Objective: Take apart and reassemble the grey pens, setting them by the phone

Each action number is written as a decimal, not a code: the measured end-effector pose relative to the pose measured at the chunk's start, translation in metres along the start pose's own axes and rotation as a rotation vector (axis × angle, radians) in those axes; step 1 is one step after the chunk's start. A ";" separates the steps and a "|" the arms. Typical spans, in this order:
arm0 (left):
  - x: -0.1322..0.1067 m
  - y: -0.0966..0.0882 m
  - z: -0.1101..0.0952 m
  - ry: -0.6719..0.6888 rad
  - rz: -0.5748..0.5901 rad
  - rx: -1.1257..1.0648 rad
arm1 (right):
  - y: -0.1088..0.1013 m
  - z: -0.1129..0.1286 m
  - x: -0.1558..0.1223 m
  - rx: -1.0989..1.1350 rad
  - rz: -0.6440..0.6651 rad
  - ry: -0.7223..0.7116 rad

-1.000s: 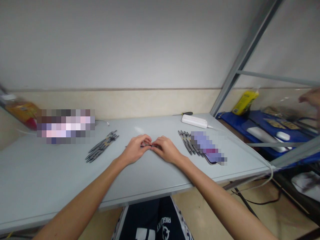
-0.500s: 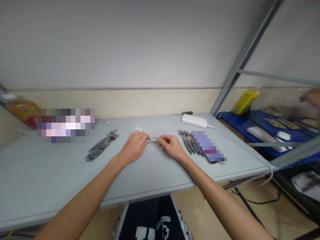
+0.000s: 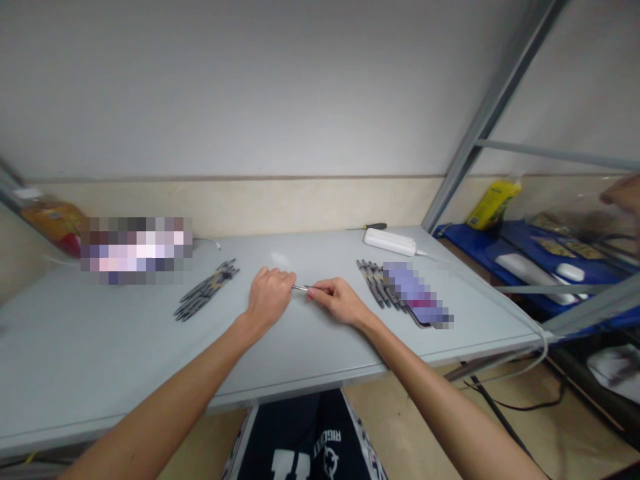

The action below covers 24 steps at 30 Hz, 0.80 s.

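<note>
My left hand (image 3: 269, 296) is closed over one end of a thin pen (image 3: 301, 288) above the middle of the grey table (image 3: 100, 353). My right hand (image 3: 336, 300) pinches the pen's other end with its fingers curled. Only a short silvery stretch of the pen shows between the two hands. A loose pile of dark pens (image 3: 206, 291) lies to the left of my left hand. A neat row of dark pens (image 3: 376, 283) lies to the right of my right hand.
A blurred-out object (image 3: 419, 296) lies beside the right row of pens. A white power strip (image 3: 390, 241) and a screwdriver (image 3: 369, 227) sit at the table's back edge. Another person's hand (image 3: 620, 193) shows at the far right, above a blue shelf (image 3: 525, 257).
My hands, first pressed together on the pen, have drawn apart a little, so a short stretch of the pen now shows between them.
</note>
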<state>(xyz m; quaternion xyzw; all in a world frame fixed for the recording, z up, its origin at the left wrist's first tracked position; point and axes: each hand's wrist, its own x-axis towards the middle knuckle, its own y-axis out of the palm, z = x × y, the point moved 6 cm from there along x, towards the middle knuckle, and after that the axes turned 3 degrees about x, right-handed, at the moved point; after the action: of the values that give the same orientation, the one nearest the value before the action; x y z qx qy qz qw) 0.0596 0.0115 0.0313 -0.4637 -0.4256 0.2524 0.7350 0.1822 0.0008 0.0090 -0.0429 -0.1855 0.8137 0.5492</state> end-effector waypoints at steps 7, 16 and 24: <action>-0.001 0.006 0.003 -0.074 0.095 0.031 | 0.001 0.016 -0.005 -0.263 -0.111 -0.178; -0.001 0.011 0.010 -0.197 0.273 -0.026 | 0.008 0.026 -0.014 -0.799 -0.235 -0.471; -0.003 0.016 0.010 -0.192 0.206 -0.258 | 0.010 0.034 -0.020 -1.104 -0.207 -0.553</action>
<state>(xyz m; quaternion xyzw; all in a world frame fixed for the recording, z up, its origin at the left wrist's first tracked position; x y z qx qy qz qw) 0.0500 0.0214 0.0176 -0.5689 -0.4729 0.3130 0.5956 0.1723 -0.0289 0.0345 -0.0899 -0.7170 0.5215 0.4537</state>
